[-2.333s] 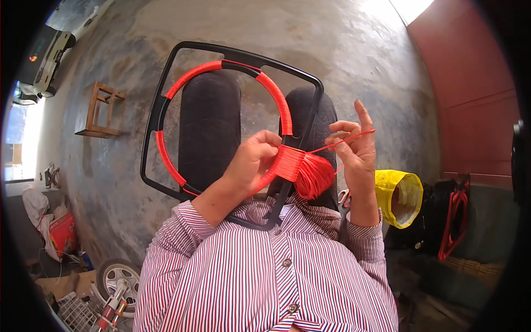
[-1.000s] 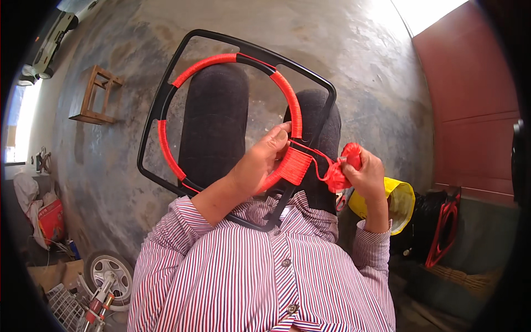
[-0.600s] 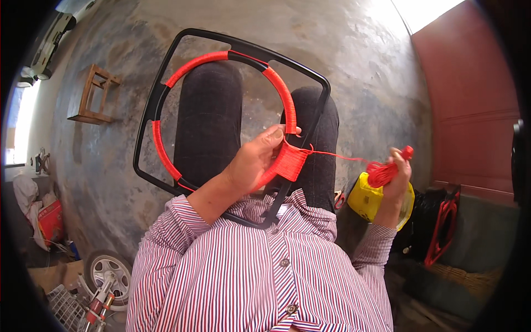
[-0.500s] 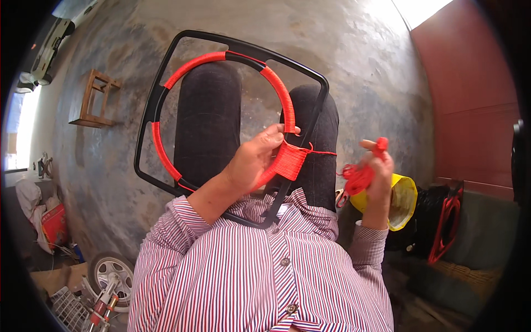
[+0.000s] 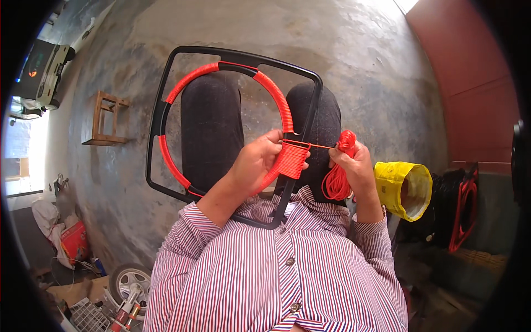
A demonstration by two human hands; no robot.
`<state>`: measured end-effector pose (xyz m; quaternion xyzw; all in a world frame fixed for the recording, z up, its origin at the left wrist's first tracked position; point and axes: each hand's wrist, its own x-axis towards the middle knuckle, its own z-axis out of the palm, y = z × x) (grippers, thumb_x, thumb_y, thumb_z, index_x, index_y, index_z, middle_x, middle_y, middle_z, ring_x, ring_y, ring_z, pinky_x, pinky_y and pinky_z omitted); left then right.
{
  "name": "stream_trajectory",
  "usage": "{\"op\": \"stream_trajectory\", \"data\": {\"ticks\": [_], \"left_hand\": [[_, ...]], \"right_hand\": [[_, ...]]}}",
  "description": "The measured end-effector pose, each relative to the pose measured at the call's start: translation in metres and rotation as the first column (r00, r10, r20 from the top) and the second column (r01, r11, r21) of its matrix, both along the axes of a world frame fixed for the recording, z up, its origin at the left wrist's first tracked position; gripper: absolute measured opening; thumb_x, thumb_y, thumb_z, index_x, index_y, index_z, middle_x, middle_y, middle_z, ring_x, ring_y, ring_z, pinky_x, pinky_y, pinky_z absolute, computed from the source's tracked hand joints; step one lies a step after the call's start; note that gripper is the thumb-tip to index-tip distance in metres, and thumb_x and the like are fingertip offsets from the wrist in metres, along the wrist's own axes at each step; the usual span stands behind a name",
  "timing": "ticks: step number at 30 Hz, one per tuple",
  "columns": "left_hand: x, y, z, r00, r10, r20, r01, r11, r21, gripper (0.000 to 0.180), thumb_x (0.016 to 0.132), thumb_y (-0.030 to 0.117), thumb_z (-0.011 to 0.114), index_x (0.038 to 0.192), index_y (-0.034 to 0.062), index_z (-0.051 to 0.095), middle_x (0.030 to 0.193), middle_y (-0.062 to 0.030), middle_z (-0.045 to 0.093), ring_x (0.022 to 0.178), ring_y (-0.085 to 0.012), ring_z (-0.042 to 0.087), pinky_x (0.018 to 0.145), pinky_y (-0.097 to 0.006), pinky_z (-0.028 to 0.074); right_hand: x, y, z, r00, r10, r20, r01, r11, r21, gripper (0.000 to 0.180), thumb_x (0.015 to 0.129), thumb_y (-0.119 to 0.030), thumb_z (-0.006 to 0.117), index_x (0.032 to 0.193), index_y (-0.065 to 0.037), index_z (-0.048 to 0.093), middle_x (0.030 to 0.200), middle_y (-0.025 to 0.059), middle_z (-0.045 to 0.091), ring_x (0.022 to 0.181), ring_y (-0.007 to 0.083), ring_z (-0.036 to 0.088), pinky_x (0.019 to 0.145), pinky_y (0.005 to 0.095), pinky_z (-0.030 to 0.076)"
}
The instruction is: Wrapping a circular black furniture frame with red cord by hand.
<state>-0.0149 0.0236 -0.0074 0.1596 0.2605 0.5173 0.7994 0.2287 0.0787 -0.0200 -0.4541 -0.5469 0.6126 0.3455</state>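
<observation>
Black frame (image 5: 160,116) rests across person's knees, red-wrapped ring (image 5: 276,99) inside it. Left hand (image 5: 255,165) clamped on ring at its 4 o'clock, thumb on dense red winding (image 5: 291,160). Right hand (image 5: 354,166), at 3 o'clock of left hand, closed around red cord bundle (image 5: 335,180) (loops hang below fingers). Short taut cord strand runs from winding to right hand. Yellow bag (image 5: 404,188) at 3 o'clock of right hand, on floor. Wooden stool (image 5: 105,119) at 9 o'clock of frame, well apart.
</observation>
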Motion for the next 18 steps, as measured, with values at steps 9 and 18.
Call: {"op": "stream_trajectory", "data": {"ticks": [9, 18], "left_hand": [[0.001, 0.002, 0.004, 0.998, -0.017, -0.060, 0.009, 0.992, -0.122, 0.041, 0.094, 0.012, 0.034, 0.131, -0.0053, 0.043, 0.110, -0.0287, 0.064, 0.086, -0.0439, 0.070, 0.039, -0.029, 0.051], [-0.008, 0.002, 0.015, 0.996, -0.063, -0.062, 0.053, 0.986, -0.157, 0.039, 0.087, 0.012, 0.039, 0.122, -0.0026, 0.049, 0.106, -0.0288, 0.065, 0.084, -0.0442, 0.071, 0.038, -0.033, 0.051]], "right_hand": [[0.007, -0.023, -0.014, 0.996, -0.069, -0.064, 0.066, 0.997, -0.045, 0.013, 0.085, -0.011, 0.069, 0.079, -0.004, 0.059, 0.068, 0.0014, 0.061, 0.061, 0.0103, 0.059, 0.058, 0.0258, 0.047], [0.012, -0.030, -0.010, 0.979, -0.087, -0.182, 0.057, 0.985, -0.162, 0.011, 0.087, -0.013, 0.066, 0.082, -0.005, 0.060, 0.069, 0.0030, 0.061, 0.061, 0.0118, 0.058, 0.058, 0.0252, 0.045]]}}
